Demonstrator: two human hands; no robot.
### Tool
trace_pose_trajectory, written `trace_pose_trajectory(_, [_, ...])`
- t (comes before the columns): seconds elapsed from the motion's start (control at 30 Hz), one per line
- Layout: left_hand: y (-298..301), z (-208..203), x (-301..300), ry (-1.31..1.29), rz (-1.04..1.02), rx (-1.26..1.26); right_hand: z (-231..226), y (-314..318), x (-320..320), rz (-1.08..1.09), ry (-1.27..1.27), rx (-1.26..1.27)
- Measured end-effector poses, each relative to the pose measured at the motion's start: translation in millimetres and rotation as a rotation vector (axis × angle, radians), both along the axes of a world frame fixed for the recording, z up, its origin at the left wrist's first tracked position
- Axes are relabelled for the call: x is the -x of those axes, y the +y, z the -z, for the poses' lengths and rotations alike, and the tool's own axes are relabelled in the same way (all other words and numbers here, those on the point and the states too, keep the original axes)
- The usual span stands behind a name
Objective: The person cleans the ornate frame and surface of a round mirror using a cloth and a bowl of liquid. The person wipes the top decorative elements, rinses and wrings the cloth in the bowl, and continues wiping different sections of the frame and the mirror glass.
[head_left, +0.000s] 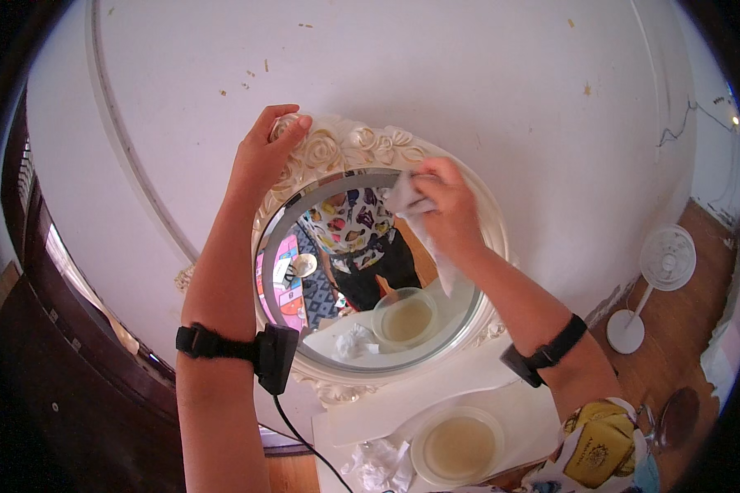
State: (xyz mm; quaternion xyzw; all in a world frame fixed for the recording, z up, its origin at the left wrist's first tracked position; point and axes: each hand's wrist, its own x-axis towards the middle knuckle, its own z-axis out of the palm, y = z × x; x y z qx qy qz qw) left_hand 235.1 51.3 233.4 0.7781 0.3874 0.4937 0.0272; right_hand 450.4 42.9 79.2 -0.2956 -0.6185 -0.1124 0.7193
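Note:
A round mirror in a cream frame stands upright against the wall, carved roses along its top. My left hand grips the frame's upper left edge, fingers curled over the roses. A whitish cloth is bunched in my right hand, pressed to the upper right of the glass, with one end hanging down. The glass reflects a patterned shirt, dark trousers, a bowl and crumpled tissue.
Below the mirror, a white tabletop carries a bowl of cloudy liquid and crumpled white tissue. A white fan stands on the wooden floor at right. Dark wooden furniture is at left. A black cable hangs from my left forearm's strap.

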Motion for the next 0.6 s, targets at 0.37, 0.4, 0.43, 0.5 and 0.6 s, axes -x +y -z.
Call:
trace_pose_trajectory(0.37, [-1, 2, -1, -0.093, 0.088, 0.02, -121, 6, 34, -0.084, -0.168, 0.252])
trace_pose_trajectory(0.4, [-1, 1, -2, -0.101, 0.094, 0.003, -122, 8, 45, -0.09, -0.171, 0.25])
trace_pose_trajectory(0.43, [-1, 1, -1, -0.109, 0.099, -0.011, -122, 11, 55, -0.006, -0.177, 0.298])
trace_pose_trajectory(0.5, [-2, 1, 1, -0.11, 0.072, -0.022, -121, 16, 62, 0.078, -0.183, 0.347])
trace_pose_trajectory(0.6, [5, 3, 0, -0.118, 0.058, -0.034, -116, 25, 66, 0.119, -0.136, 0.452])
